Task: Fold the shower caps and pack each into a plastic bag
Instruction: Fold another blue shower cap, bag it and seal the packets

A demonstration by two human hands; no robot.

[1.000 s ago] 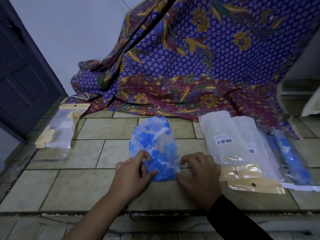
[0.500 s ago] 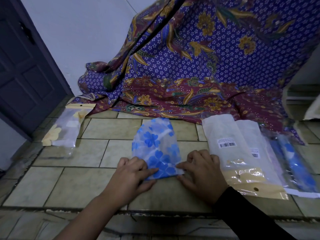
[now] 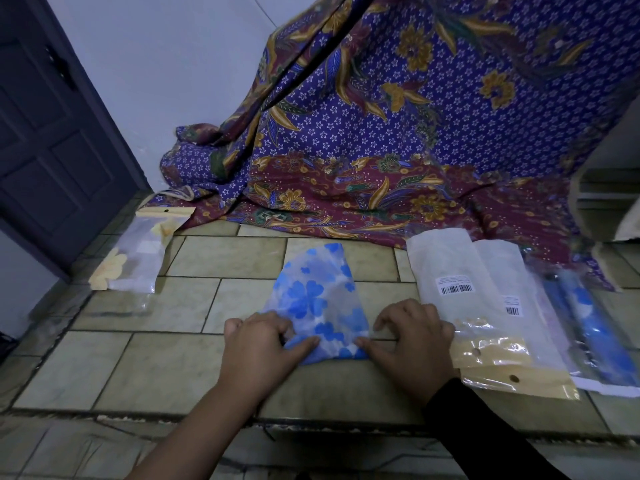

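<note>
- A blue-flowered translucent plastic shower cap [image 3: 318, 303], folded into a rounded wedge, lies flat on the pale green tiled floor [image 3: 166, 368].
- The left hand [image 3: 259, 344] pinches the cap's near left corner, fingers curled together and thumb laid on the fold.
- The right hand [image 3: 412, 341] pinches the near right corner, fingers bent and slightly spread.
- Just right of the cap lie flat clear plastic bags with yellow header strips [image 3: 485, 306].
- Beyond those bags is a clear bag holding a blue cap [image 3: 588, 330].
- Well left of the cap sits a clear bag holding a yellow-flowered cap [image 3: 138, 261].
- Behind the cap hangs a purple-and-maroon batik cloth [image 3: 398, 133].
</note>
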